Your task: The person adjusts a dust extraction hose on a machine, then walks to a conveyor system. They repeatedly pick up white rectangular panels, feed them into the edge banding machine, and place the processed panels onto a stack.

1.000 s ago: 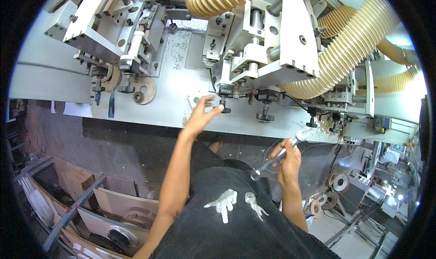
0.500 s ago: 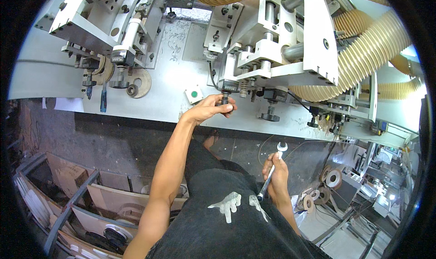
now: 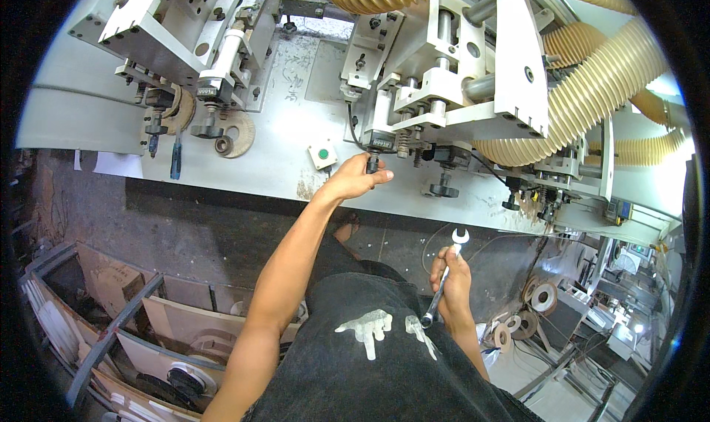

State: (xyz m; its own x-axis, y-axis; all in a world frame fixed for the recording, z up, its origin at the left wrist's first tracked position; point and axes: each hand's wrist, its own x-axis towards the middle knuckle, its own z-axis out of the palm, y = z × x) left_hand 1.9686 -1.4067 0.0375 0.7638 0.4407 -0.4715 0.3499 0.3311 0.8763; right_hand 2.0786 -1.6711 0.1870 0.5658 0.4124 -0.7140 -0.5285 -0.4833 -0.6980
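Steel: 1 spanner (image 3: 446,272) in right hand (image 3: 452,283); left hand (image 3: 356,180) grips 1 black knob (image 3: 375,167).

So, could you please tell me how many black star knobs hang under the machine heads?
4 that I can see: one under the left head, one in the left hand, one right of it, and one further right. Others may be hidden.
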